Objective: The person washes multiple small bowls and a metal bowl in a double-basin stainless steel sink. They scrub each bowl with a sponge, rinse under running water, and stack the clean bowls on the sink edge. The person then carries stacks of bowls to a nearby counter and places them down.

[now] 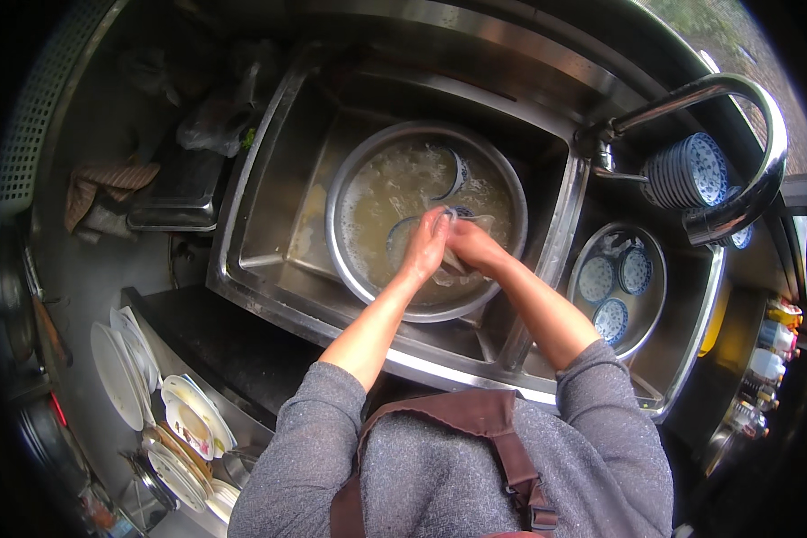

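My left hand (428, 237) and my right hand (474, 243) meet over a round metal basin (339, 259) of cloudy water. Both are closed around a pale, wet cloth (454, 263), part of which hangs below the fingers. The blue-patterned rim of a bowl (463, 212) shows just beyond my fingertips; whether they touch it is hard to tell. Farther back, a blue-and-white bowl (458, 173) lies tilted, partly under the water. Left of my left hand, the rim of another bowl (395, 235) shows through the water.
The basin stands in a steel sink (296, 195). In the right-hand sink, an oval metal basin (660, 282) holds blue-and-white bowls (610, 319). A curved faucet (773, 128) arches near stacked bowls (686, 171). Plates (118, 373) stand at lower left, near a metal tray (175, 214).
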Action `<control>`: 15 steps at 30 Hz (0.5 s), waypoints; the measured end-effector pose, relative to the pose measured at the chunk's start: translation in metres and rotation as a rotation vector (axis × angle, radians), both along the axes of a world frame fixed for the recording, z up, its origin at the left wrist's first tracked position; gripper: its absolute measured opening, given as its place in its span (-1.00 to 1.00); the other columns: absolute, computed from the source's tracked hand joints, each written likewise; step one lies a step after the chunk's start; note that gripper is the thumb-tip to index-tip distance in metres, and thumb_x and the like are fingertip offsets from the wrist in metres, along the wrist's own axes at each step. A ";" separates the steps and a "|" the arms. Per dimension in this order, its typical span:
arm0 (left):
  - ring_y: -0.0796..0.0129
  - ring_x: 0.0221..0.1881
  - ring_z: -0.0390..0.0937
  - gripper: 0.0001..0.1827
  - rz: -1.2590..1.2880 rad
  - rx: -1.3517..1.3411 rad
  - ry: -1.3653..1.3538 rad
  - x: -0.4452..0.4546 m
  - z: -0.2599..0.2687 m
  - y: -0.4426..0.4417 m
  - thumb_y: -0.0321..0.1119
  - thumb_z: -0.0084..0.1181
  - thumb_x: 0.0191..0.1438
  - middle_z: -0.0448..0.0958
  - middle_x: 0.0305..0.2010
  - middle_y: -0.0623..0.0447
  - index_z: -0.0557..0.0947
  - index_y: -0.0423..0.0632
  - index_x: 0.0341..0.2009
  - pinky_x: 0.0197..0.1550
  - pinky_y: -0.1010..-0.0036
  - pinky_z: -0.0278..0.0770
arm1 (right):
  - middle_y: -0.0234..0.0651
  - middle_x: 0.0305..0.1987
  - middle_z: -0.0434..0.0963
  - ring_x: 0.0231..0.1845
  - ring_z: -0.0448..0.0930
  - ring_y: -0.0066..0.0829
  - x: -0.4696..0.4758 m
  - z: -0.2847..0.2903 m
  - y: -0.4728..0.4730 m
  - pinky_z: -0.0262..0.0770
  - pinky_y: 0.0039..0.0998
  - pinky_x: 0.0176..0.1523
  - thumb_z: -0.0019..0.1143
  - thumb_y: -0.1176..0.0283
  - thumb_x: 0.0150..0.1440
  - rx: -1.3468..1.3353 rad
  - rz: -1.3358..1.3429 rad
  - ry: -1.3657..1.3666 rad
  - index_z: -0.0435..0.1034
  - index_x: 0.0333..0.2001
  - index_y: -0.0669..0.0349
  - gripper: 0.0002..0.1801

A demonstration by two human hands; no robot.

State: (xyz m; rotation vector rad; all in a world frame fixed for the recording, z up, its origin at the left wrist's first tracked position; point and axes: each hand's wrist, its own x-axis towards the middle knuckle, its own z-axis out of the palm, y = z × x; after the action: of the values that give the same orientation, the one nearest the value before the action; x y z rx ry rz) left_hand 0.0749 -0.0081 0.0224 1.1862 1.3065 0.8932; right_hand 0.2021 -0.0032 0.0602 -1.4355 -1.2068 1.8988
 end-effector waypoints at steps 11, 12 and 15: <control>0.19 0.14 0.20 -0.28 0.211 -0.237 -0.576 -0.017 0.027 0.038 -0.68 -0.17 -0.16 0.18 0.15 -0.11 0.10 -0.09 0.19 0.17 0.42 0.14 | -0.12 -0.26 0.52 -0.27 0.53 -0.14 0.006 -0.076 -0.014 0.45 -0.17 -0.23 -0.16 0.37 -0.02 0.406 0.690 -1.000 0.47 -0.37 0.27 -0.73; 0.19 0.13 0.20 -0.27 0.221 -0.222 -0.584 -0.020 0.025 0.038 -0.69 -0.20 -0.19 0.19 0.13 -0.11 0.11 -0.09 0.19 0.17 0.42 0.14 | -0.11 -0.30 0.52 -0.30 0.54 -0.15 0.005 -0.062 -0.011 0.44 -0.19 -0.23 -0.15 0.36 -0.03 0.417 0.641 -0.883 0.48 -0.39 0.26 -0.73; 0.20 0.13 0.21 -0.24 0.208 -0.174 -0.551 -0.021 0.018 0.037 -0.73 -0.24 -0.25 0.22 0.11 -0.11 0.13 -0.10 0.18 0.18 0.42 0.14 | -0.09 -0.52 0.50 -0.43 0.54 -0.20 0.018 0.044 0.000 0.42 -0.25 -0.29 -0.03 0.28 -0.10 0.404 0.378 -0.518 0.49 -0.49 0.23 -0.74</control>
State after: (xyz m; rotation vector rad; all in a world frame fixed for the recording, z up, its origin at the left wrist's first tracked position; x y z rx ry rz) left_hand 0.0538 0.0285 0.0401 0.6103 1.0346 1.1333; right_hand 0.2202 -0.0030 0.1037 -1.5937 -2.0926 1.3954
